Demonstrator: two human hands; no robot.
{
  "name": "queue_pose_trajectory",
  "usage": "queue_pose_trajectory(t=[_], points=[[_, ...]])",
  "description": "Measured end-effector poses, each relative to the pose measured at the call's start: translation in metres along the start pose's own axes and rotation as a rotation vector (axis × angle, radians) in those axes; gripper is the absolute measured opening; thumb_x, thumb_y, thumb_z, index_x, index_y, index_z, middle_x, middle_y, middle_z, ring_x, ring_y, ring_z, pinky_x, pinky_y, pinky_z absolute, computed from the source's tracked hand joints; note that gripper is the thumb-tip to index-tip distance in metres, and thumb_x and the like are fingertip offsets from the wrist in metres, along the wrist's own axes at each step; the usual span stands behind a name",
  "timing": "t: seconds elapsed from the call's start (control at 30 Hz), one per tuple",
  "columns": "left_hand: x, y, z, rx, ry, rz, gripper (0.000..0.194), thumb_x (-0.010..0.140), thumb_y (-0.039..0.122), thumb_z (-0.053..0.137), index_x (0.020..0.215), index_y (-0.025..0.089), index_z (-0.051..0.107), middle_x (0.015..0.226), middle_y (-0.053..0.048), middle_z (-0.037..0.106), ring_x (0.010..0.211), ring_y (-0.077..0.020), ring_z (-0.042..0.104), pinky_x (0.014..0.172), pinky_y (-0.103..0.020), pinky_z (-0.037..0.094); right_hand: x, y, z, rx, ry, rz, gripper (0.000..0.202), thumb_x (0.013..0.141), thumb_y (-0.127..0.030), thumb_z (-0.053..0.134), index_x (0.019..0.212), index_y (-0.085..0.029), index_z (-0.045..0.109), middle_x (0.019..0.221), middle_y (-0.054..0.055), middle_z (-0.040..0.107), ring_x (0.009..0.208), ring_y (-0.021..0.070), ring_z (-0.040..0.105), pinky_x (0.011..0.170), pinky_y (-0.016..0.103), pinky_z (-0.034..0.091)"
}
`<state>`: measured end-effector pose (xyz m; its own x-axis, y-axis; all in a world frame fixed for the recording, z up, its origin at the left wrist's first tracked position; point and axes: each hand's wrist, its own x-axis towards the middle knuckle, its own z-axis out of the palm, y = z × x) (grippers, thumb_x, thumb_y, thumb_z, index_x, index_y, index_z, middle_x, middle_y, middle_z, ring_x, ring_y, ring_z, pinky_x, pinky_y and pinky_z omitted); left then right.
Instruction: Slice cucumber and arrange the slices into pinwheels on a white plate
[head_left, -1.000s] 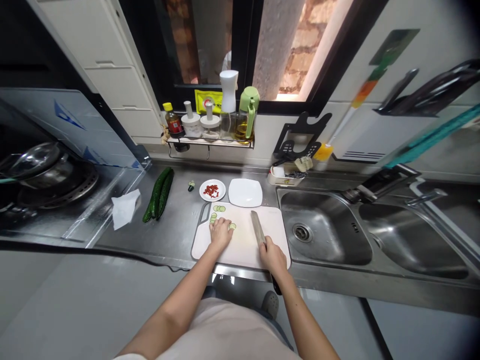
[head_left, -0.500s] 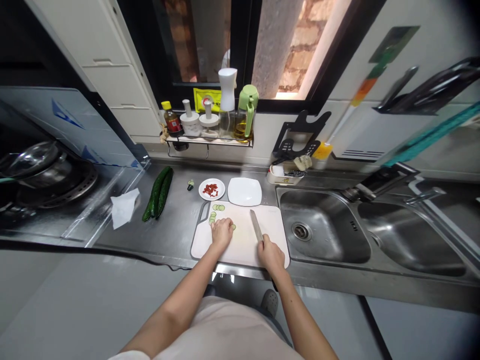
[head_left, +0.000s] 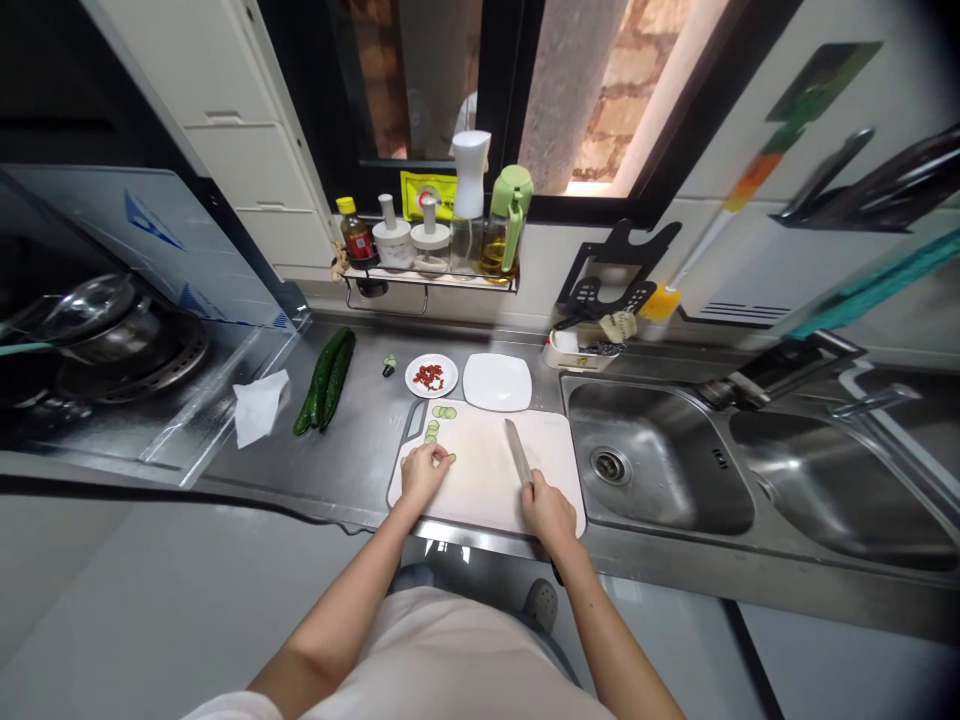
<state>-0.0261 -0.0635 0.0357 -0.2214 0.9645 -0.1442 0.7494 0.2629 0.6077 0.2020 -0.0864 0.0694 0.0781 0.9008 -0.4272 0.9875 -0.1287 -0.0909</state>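
Observation:
On the white cutting board (head_left: 487, 500), my left hand (head_left: 422, 478) is closed on a cucumber slice (head_left: 451, 458), which shows at its fingertips. Thin cucumber slices (head_left: 444, 412) lie in a curved row at the board's upper left, just beyond that hand. My right hand (head_left: 550, 508) grips a kitchen knife (head_left: 517, 450) by its handle. Its blade points away from me and to the left, over the right half of the board. Two whole cucumbers (head_left: 326, 382) rest on the steel counter to the left.
Behind the board stand a small plate of red chili pieces (head_left: 431, 391) and a white square plate (head_left: 496, 368). A double sink (head_left: 660, 500) borders the board on the right. Cucumber ends (head_left: 389, 366) and a paper towel (head_left: 259, 408) lie on the left, near the stove pot (head_left: 112, 335).
My left hand has moved left across the board with the cucumber slice, towards the row of slices. My right hand keeps the knife in nearly the same place. The view has shifted slightly.

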Motion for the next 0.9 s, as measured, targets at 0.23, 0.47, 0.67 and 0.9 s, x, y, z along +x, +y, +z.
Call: queue_pose_trajectory(t=[0.23,0.47,0.67,0.9], points=[[0.024,-0.026,-0.012,-0.043,0.027,-0.154,0.017,0.078,0.038,0.062,0.086,0.024,0.067,0.082,0.002,0.071,0.082,-0.0154,0.063,0.075,-0.026,0.038,0.001,0.001,0.002,0.027,0.003,-0.001,0.032,0.094,-0.029,0.026,0.114,-0.02,0.049,0.093,0.011,0.069,0.087,0.0215,0.065,0.068,0.029,0.038],[0.033,-0.031,-0.009,0.029,0.033,-0.184,0.013,0.079,0.032,0.059,0.087,0.026,0.067,0.082,0.002,0.071,0.084,-0.0166,0.063,0.081,-0.029,0.036,0.003,0.001,0.004,0.031,0.011,-0.005,0.031,0.094,-0.029,0.027,0.113,-0.021,0.049,0.094,0.01,0.069,0.088,0.021,0.065,0.068,0.028,0.037],[0.034,-0.03,-0.008,0.114,0.036,-0.169,0.013,0.08,0.03,0.055,0.085,0.026,0.067,0.083,0.001,0.071,0.088,-0.0197,0.063,0.085,-0.033,0.034,0.005,0.002,0.005,0.032,0.0,-0.008,0.032,0.094,-0.029,0.027,0.114,-0.02,0.05,0.095,0.01,0.069,0.089,0.0211,0.064,0.069,0.028,0.037],[0.041,-0.02,-0.004,0.119,0.078,-0.118,0.017,0.082,0.028,0.052,0.091,0.026,0.066,0.096,-0.002,0.07,0.096,-0.0212,0.06,0.085,-0.034,0.036,0.006,0.002,0.006,0.027,0.003,-0.015,0.031,0.093,-0.028,0.027,0.113,-0.02,0.05,0.094,0.011,0.069,0.089,0.0218,0.065,0.069,0.029,0.038]])
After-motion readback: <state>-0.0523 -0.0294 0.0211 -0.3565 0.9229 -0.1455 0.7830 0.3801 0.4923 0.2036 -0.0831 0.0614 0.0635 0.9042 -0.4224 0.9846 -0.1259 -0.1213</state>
